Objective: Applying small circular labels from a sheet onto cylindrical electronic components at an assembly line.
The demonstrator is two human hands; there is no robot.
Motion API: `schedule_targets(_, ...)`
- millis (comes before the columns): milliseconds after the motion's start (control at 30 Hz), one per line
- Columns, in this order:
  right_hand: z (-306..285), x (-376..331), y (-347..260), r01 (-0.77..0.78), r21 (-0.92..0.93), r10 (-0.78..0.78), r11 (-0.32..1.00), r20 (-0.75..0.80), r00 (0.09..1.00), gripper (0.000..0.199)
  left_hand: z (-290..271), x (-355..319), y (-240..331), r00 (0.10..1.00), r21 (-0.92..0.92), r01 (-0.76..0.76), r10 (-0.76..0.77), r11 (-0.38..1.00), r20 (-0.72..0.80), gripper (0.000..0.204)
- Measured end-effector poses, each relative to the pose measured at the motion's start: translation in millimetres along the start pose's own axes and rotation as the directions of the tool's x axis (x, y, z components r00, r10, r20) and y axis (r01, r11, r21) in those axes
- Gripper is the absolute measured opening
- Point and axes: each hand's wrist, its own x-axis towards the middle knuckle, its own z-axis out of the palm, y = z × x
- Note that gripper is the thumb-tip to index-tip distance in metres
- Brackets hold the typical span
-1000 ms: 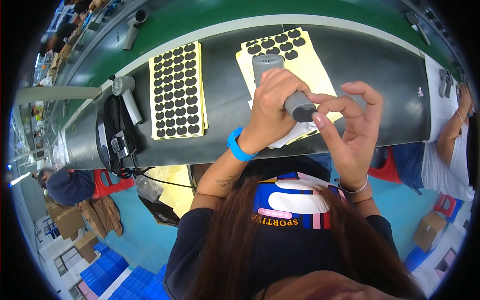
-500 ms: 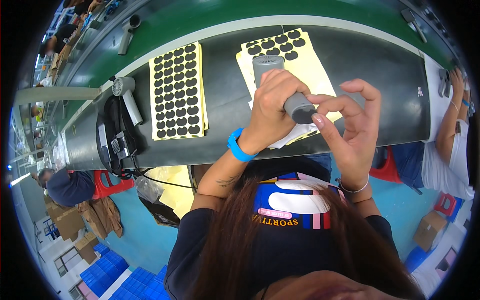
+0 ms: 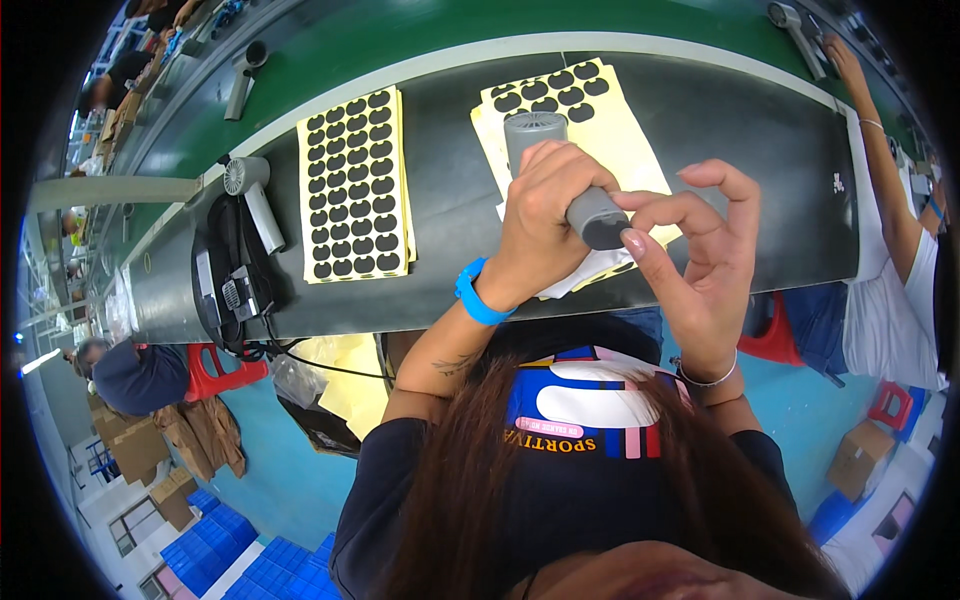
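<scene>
My left hand (image 3: 550, 205) wraps around the handle of a grey hair dryer (image 3: 590, 213), its round vented head pointing away from me. The handle's end faces me and my right side, and a black oval sticker (image 3: 606, 234) covers it. My right hand (image 3: 705, 245) has its thumb on the edge of that end and its index finger on the handle's side, the other fingers curled and raised. Under the dryer lie yellow backing sheets (image 3: 640, 150) with a few rows of black stickers left. Another stack of sticker sheets (image 3: 352, 185), full of black stickers, lies to the left.
A second grey hair dryer (image 3: 256, 200) rests on the dark table beside a coiled black cable (image 3: 230, 300). Beyond the table runs a green conveyor belt (image 3: 420, 30) carrying more dryers. Co-worker's arm (image 3: 880, 150) reaches in at right. A bin with yellow paper (image 3: 355, 385) stands below.
My hands and the hair dryer stay almost still. At far right, a co-worker's arm has stretched out over the belt. The dryers on the belt have shifted slightly left.
</scene>
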Motion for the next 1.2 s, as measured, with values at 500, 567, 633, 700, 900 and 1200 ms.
schedule_targets(500, 2, 0, -1, -0.007, 0.009, 0.007, 1.0, -0.022, 1.0, 0.05, 1, 0, 0, 1.0, -0.006, 0.0, 0.0, 1.0, -0.001, 0.017)
schedule_targets(567, 2, -1, 0, -0.008, 0.004, 0.008, 1.0, -0.026, 1.0, 0.05, 1, -1, -1, 1.0, -0.007, 0.002, -0.002, 1.0, -0.003, 0.017)
schedule_targets(633, 2, -1, 0, -0.01, -0.002, 0.01, 1.0, -0.031, 0.999, 0.05, 2, -1, -1, 1.0, -0.002, 0.004, -0.004, 1.0, -0.002, 0.017)
schedule_targets(700, 2, -1, 0, 0.002, -0.043, -0.003, 0.999, -0.039, 0.999, 0.05, 2, -1, -1, 1.0, -0.003, -0.002, 0.002, 1.0, -0.001, 0.018)
schedule_targets(900, 4, -1, 1, 0.039, -0.053, -0.042, 0.998, -0.054, 0.998, 0.05, 1, 0, 0, 1.0, -0.002, -0.01, 0.01, 1.0, 0.008, 0.017)
schedule_targets(1200, 3, 2, 0, 0.042, -0.058, -0.046, 0.997, -0.071, 0.996, 0.049, -26, 8, 4, 0.941, -0.09, 0.008, 0.023, 0.996, 0.338, 0.037)
